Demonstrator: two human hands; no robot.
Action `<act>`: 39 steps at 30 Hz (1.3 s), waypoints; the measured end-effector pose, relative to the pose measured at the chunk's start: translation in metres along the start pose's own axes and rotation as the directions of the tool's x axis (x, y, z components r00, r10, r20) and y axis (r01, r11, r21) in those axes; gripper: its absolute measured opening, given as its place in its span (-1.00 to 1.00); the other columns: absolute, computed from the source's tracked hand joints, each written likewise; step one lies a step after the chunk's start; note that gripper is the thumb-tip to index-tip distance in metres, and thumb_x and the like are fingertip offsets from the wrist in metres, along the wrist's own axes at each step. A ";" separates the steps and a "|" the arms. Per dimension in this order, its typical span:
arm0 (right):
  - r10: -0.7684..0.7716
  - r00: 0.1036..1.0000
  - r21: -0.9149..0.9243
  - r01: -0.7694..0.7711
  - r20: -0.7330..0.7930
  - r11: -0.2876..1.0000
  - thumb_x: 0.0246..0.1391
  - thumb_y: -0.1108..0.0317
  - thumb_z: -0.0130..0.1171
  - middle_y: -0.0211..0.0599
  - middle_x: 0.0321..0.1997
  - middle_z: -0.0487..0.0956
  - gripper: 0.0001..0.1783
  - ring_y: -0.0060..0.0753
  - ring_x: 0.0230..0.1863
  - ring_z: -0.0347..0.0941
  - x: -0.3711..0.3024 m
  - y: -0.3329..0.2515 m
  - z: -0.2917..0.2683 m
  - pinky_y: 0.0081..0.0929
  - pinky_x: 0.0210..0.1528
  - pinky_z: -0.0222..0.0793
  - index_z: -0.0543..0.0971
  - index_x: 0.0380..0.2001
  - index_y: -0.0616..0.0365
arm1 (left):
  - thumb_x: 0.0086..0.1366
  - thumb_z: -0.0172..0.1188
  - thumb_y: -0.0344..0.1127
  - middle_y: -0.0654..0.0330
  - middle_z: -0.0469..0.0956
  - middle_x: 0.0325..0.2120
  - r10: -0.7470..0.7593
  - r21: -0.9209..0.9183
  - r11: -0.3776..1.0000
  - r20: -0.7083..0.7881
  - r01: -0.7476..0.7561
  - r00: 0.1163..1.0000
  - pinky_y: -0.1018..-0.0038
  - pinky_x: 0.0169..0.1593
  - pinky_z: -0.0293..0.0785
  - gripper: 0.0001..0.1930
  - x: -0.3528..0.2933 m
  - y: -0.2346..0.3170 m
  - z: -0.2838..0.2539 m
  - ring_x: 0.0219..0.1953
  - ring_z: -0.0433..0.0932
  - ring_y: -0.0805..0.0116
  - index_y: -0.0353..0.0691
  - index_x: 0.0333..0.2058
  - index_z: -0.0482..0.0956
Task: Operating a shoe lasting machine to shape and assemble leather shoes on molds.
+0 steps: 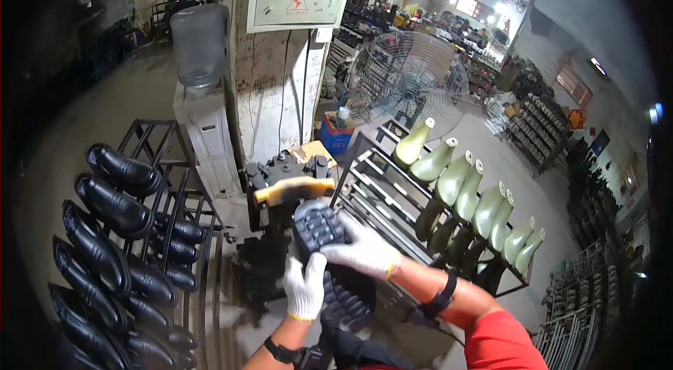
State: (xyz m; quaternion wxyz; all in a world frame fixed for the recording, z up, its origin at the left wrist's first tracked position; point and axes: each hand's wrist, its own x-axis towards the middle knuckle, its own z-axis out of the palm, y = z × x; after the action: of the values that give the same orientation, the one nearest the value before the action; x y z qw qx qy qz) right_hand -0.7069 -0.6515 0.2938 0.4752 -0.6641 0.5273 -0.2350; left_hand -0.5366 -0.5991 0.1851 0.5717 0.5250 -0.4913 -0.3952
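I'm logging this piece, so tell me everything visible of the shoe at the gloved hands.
The shoe is black, its sole facing the camera; the upper is mostly hidden. The sole looks like moulded rubber, with chunky raised lugs and grooves at both ends. It slants, one end up near the yellow bar, the other lower and further right in the picture. The right hand grips it around its middle; the left hand is beside it, contact unclear.

You've got a white water cooler (208,139) topped with a big bottle (200,48) left of a scuffed pillar (263,97), pale electrical cabinet (301,2) up on that, plus a huge caged fan (409,87) and blue-and-red box (338,139) to its right.
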 end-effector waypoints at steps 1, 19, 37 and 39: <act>0.009 0.997 0.448 -0.044 0.082 0.893 0.21 -0.02 0.45 -0.21 0.29 0.60 -0.16 -0.40 0.19 0.52 -0.006 0.022 0.013 -0.34 0.35 0.40 0.43 0.40 0.24 | 0.48 0.24 -0.28 0.09 0.71 -0.11 0.024 -0.148 0.989 -0.035 -0.029 0.999 0.28 0.04 0.56 -0.65 0.000 0.011 0.009 -0.13 0.63 0.25 -0.37 0.11 0.58; 0.178 0.980 0.819 -0.171 0.086 0.548 0.24 0.34 0.47 -0.32 0.18 0.67 -0.34 -0.54 0.14 0.56 -0.022 0.036 0.046 -0.43 0.28 0.48 0.47 0.34 0.25 | 0.42 0.14 -0.47 0.07 0.52 0.29 -0.346 -0.364 0.827 0.273 0.429 0.898 0.30 0.39 0.38 -0.38 0.004 0.028 -0.019 0.27 0.51 0.30 -0.40 0.44 0.31; 0.210 0.901 0.503 0.011 -0.380 0.864 0.17 0.42 0.24 -0.29 -0.16 0.75 -0.69 -0.47 -0.17 0.64 -0.076 0.046 0.096 -0.43 0.00 0.56 0.68 -0.02 0.25 | 0.57 0.09 -0.15 0.00 0.73 -0.07 -0.251 -0.385 0.807 0.462 0.448 0.851 0.41 -0.02 0.68 -0.47 -0.075 -0.022 -0.027 -0.17 0.73 0.30 -0.32 0.36 0.32; 0.296 0.877 0.579 -0.024 -0.380 0.815 0.11 0.43 0.24 -0.29 -0.19 0.75 -0.62 -0.46 -0.20 0.65 -0.096 0.051 0.114 -0.41 -0.06 0.59 0.65 0.03 0.24 | 0.60 0.01 -0.02 0.02 0.74 -0.07 -0.185 -0.176 0.950 0.350 0.258 0.918 0.42 -0.11 0.68 -0.45 -0.103 -0.028 -0.030 -0.25 0.73 0.32 -0.31 0.36 0.33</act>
State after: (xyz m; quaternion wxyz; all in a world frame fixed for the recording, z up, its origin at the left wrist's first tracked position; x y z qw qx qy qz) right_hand -0.6710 -0.5191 0.2171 0.5301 -0.3747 0.5867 -0.4842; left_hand -0.5269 -0.4970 0.1429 0.4869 0.4381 -0.4706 -0.5912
